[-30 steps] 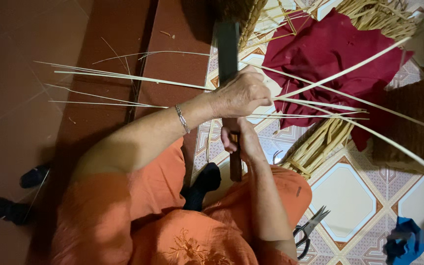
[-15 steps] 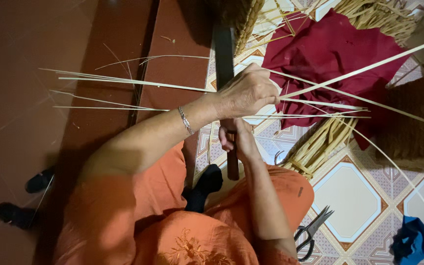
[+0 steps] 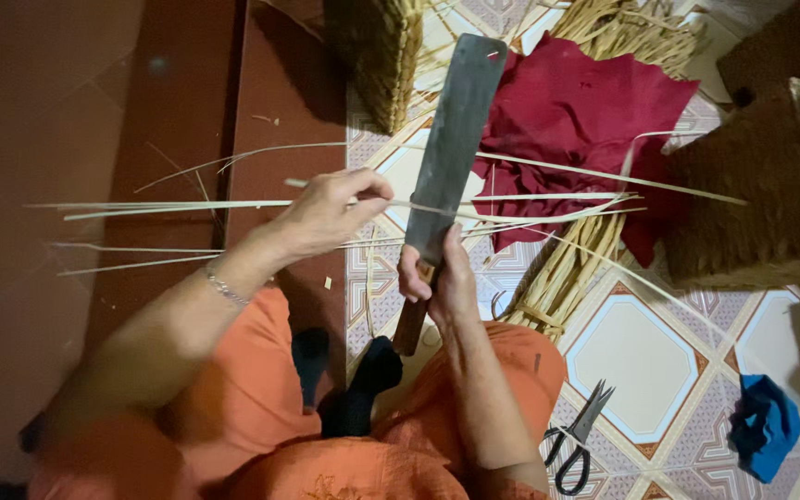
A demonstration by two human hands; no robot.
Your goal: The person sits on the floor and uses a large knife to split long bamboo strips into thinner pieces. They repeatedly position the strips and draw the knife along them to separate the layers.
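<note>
Long flat knife: dark rectangular blade, long axis near upright in the head view, squared tip pointing away from the person and leaning slightly right, handle end toward the lap. Right hand is wrapped closed around the wooden handle, just below the blade. Thin pale strip runs nearly crosswise, left to right, meeting the blade edge at about mid-length. Left hand pinches this strip between thumb and fingertips, just left of the blade. Red cloth lies behind the blade. Scissors lie on the tiled floor, near the right knee.
</note>
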